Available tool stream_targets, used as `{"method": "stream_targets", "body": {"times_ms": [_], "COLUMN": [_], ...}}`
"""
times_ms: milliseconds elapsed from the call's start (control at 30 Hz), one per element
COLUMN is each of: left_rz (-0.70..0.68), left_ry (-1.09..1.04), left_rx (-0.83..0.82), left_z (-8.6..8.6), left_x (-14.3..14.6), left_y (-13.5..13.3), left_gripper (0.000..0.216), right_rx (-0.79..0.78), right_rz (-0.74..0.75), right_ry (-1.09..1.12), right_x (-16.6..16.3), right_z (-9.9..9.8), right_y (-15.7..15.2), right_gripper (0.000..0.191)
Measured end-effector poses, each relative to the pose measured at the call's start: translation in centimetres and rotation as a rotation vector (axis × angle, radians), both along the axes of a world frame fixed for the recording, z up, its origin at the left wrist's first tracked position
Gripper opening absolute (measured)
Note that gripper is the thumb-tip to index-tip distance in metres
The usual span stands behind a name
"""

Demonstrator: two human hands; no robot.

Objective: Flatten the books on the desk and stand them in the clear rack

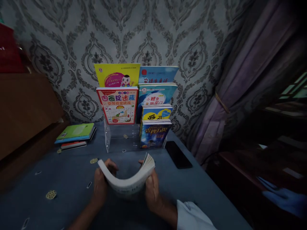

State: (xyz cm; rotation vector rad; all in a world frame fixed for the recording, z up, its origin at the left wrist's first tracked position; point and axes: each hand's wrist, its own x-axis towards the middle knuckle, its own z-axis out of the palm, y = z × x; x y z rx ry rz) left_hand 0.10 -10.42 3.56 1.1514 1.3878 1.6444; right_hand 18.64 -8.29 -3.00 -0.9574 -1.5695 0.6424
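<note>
A paperback book (129, 184) is bent into a curve between my two hands, above the near part of the table. My left hand (101, 180) is closed on its left end, with the thumb on the near side and fingers behind. At the other end, my right hand (152, 190) grips the book, and the page edges fan out slightly there. The print on the near face is too blurred to read. Beyond the book stands a clear tiered rack (115, 140) bearing several upright books, among them a red-bordered picture book (120, 107) and a dark blue book (154, 135).
A black phone (178, 155) lies right of the rack. To the left, a small stack of books (76, 132) rests on the blue tablecloth (72, 172), near a brown wooden box (28, 108). Patterned wallpaper stands behind, and a tied purple curtain (223, 95) hangs at right.
</note>
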Motion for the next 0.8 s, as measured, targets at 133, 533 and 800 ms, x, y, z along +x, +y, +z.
{"method": "stream_targets", "body": {"times_ms": [133,533,800], "left_rz": [0.236,-0.182,-0.207], "left_ry": [0.14,0.556,0.516], "left_rx": [-0.073,-0.256,-0.155], "left_z": [-1.4,-1.1,-0.3], "left_x": [-1.0,-5.1,-2.7], "left_y": [0.1,-5.3,-6.0], "left_gripper": [0.067,0.063,0.06], "right_rx": [-0.143,-0.185,-0.112], "right_rz": [-0.059,0.145,0.176], "right_ry": [0.123,-0.154,-0.17], "right_x": [0.7,7.1,5.9], "right_z": [1.5,5.7,6.8], "right_y": [0.2,-1.1,-1.7], "right_gripper": [0.063,0.045,0.039]}}
